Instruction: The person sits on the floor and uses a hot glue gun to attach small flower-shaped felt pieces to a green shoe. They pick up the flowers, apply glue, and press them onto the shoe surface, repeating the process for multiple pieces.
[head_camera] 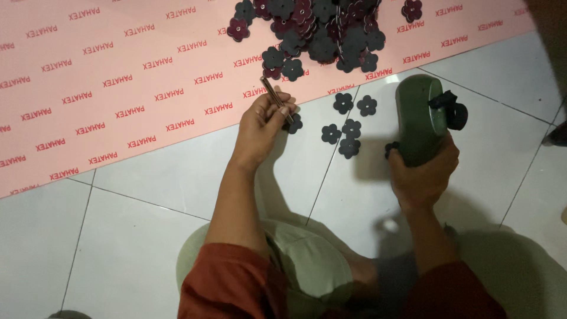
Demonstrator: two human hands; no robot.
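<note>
1. At the bottom of the frame the person's bent knee in pale trousers (307,266) fills the middle, with rust-red sleeves (230,283) on either side; bare white floor tiles (136,236) spread wide to the lower left and along the right edge.
2. The right hand (422,174), right of centre, is closed around the lower end of a dark green sandal (420,118), held raised with its sole facing up; a dark strap (452,109) stands out from its right side.
3. The left hand (263,124), at centre, pinches a thin metal rod (274,97) between thumb and fingers, the grip narrow and closed on it. The rod slants up to the left, its top end over the edge of the pink sheet.
4. Under the left fingertips a dark flower-shaped cutout (293,123) lies on the tile, touching or just below the rod's lower end; which cannot be told.
5. Between the two hands several more loose flower cutouts (348,127) lie scattered on the tile, near one another.
6. A pink printed sheet (118,88) covers the upper left and top, its edge running diagonally from lower left to upper right.
7. At top centre a heap of flower cutouts (319,32), dark grey and maroon, lies on the sheet.
</note>
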